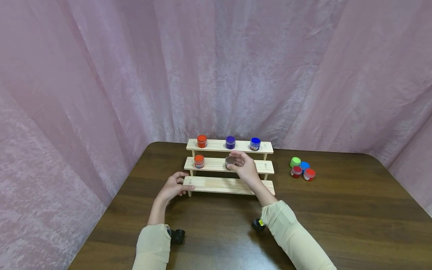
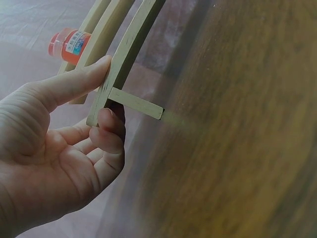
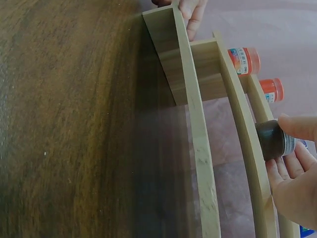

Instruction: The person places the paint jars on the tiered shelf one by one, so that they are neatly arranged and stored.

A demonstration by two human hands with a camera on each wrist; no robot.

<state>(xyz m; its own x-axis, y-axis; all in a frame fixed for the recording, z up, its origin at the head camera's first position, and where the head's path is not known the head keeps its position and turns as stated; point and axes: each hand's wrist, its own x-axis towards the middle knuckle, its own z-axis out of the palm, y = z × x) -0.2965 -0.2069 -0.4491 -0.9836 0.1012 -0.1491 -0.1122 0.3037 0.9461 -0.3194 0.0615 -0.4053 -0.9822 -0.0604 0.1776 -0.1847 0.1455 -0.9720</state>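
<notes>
A three-tier wooden display rack (image 1: 216, 184) stands on the table. My left hand (image 1: 173, 186) grips the left end of its lowest tier, thumb on top and fingers curled beneath, as the left wrist view shows. In my right hand (image 1: 245, 168) a dark brown paint jar (image 3: 270, 140) is pinched by its lid between thumb and fingers, at the middle of the second tier. To its left on that tier sits an orange paint jar (image 1: 199, 161). The top tier bears a red-orange jar (image 1: 202, 141), a purple jar (image 1: 230, 142) and a blue jar (image 1: 255, 144).
Right of the rack, a green jar (image 1: 295, 162), a light blue jar (image 1: 304, 167), a dark red jar (image 1: 296, 172) and a red jar (image 1: 309, 174) cluster on the brown wooden table (image 1: 337, 210). A pink curtain (image 1: 236, 67) hangs behind the table.
</notes>
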